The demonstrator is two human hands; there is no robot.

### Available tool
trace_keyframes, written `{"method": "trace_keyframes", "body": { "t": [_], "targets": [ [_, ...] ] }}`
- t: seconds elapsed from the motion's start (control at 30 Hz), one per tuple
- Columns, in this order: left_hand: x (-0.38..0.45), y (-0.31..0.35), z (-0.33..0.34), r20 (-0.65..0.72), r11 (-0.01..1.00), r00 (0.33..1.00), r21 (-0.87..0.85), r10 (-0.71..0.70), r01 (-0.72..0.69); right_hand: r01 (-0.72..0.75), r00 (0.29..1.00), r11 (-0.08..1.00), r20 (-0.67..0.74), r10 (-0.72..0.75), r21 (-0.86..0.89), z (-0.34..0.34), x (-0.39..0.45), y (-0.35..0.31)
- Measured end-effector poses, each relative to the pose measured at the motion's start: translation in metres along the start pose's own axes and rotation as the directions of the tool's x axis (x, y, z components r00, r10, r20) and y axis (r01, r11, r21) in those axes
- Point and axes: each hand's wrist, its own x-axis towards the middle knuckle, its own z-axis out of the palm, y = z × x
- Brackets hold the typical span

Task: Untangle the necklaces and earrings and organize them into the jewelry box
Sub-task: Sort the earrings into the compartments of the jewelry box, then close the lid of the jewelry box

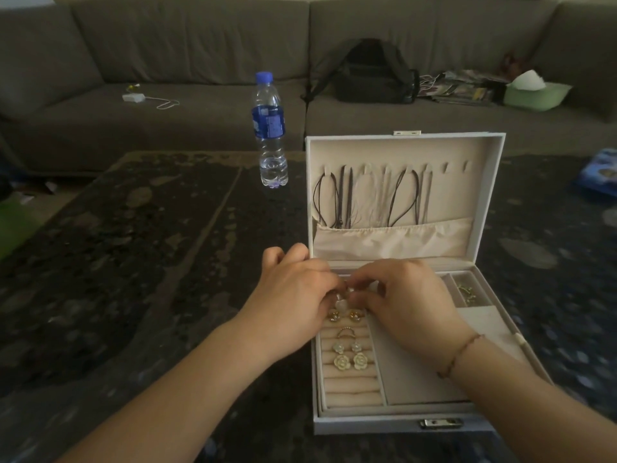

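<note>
Head view. An open white jewelry box [397,426] stands on a dark mottled table [117,262], its lid [494,182] raised upright at the far side. Inside the lid, several dark cord necklaces [344,195] hang from a row of hooks, their lower ends tucked into a beige fabric pocket [394,238].

Both hands meet over the far end of the ring-roll section [350,389] on the left of the tray. The left hand [293,295] and the right hand [407,302] have their fingers curled inward, the fingertips together pinching a small pale earring [341,305] just above the rolls; the exact contact of each finger is blurred. A thin bracelet [459,355] circles the right wrist.

Along the rolls, nearer the viewer, sit in order: a pair of gold earrings [344,316], a ring [345,332], a pair of small pale flower earrings [347,346], and a pair of larger cream rose earrings [350,361]. A small compartment at the tray's far right holds a greenish-gold piece [465,292], too small to identify.

Beyond the box, to its left, an upright clear water bottle [269,128] with a blue cap and label stands on the table. Behind it runs a grey sofa [167,45] carrying a black backpack [370,75], a white charger with cable [133,97], a pile of magazines [457,90] and a green tissue box [534,93].
</note>
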Motion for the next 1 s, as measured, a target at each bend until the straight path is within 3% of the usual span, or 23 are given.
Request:
{"method": "trace_keyframes", "body": {
  "t": [0.13, 0.23, 0.37, 0.5, 0.7, 0.77, 1.0],
  "targets": [
    [0.000, 0.000, -0.003, 0.012, 1.000, 1.000, 0.012, -0.002, 0.002, 0.010, 1.000, 1.000, 0.011, -0.010, -0.015, 0.000, -0.001, -0.002],
    [0.001, 0.002, -0.003, 0.026, 0.999, 1.000, 0.040, -0.017, 0.016, 0.026, 0.995, 0.999, 0.098, -0.022, -0.032, -0.006, 0.002, 0.001],
    [0.002, 0.000, -0.002, 0.058, 0.997, 0.997, -0.049, -0.053, 0.055, 0.055, 0.990, 0.997, 0.134, -0.048, -0.047, -0.012, 0.004, 0.007],
    [0.001, 0.000, -0.001, 0.066, 0.997, 0.997, -0.060, -0.047, 0.051, 0.078, 0.994, 0.996, 0.069, -0.080, 0.041, -0.008, 0.001, 0.007],
    [0.000, 0.000, 0.000, 0.037, 0.999, 0.998, -0.030, -0.042, 0.043, -0.094, 0.975, 0.962, 0.217, 0.037, 0.257, -0.011, 0.010, 0.009],
    [0.000, 0.000, 0.000, 0.033, 0.998, 0.998, -0.038, -0.046, 0.048, -0.099, 0.967, 0.968, 0.253, 0.039, 0.229, -0.012, 0.012, 0.012],
    [-0.001, 0.000, 0.000, 0.014, 0.998, 0.999, -0.062, -0.030, 0.031, -0.013, 0.992, 0.998, 0.130, 0.006, 0.058, -0.003, 0.011, 0.011]
  ]
}}
